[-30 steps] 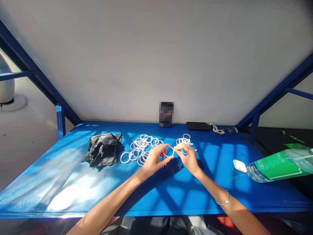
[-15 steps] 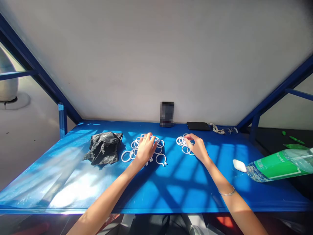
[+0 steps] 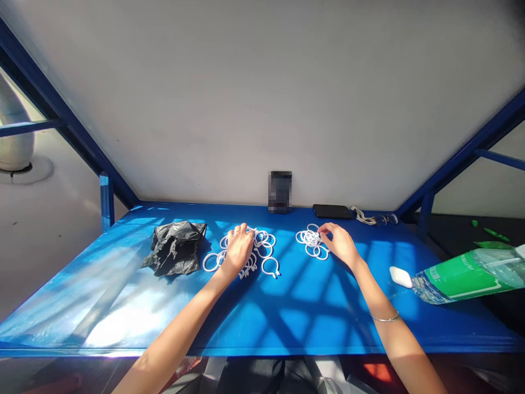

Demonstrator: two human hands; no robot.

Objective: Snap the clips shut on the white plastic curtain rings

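Observation:
Several white plastic rings with small tabs, like curtain rings, lie in a loose pile [image 3: 264,241] left of centre on the blue table. My left hand [image 3: 238,249] is over this pile with its fingers curled down; what the fingertips grip is hidden. One ring [image 3: 270,266] lies at the pile's near right edge. A smaller heap of the same rings [image 3: 311,236] lies farther right. Beside that heap's right edge is my right hand [image 3: 340,243], thumb and index finger slightly apart, with no ring visible clear of the heap.
A crumpled black plastic bag [image 3: 175,249] lies on the blue table [image 3: 287,317] at left. At the back are a dark upright device [image 3: 280,191], a black phone [image 3: 332,212] and glasses [image 3: 386,219]. A white case [image 3: 401,277] and a green-labelled bottle [image 3: 463,276] lie at right.
My left hand has shifted slightly left over the pile, uncovering rings at its right and near side. My right hand has drawn back a little to the right from the smaller heap.

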